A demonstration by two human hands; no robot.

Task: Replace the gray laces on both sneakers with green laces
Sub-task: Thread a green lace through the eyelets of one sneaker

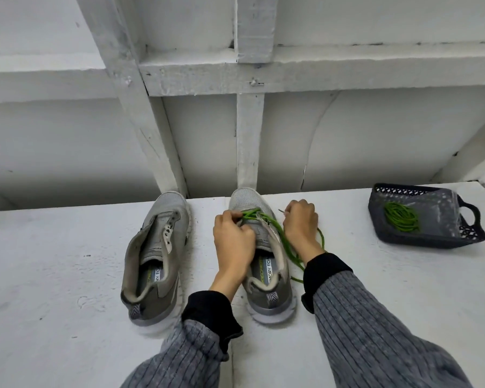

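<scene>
Two grey sneakers stand side by side on a white surface, toes pointing away from me. The left sneaker (158, 256) has no lace in its eyelets. The right sneaker (266, 264) has a green lace (287, 247) threaded near its toe end, with loose lengths trailing down its right side. My left hand (231, 236) rests over the tongue and pinches the lace at the lower eyelets. My right hand (300, 222) sits just right of the shoe and pinches the lace's tip.
A dark mesh basket (426, 217) with a coiled second green lace (402, 217) sits at the right on the white surface (53, 261). White wooden beams and a wall rise just behind the shoes.
</scene>
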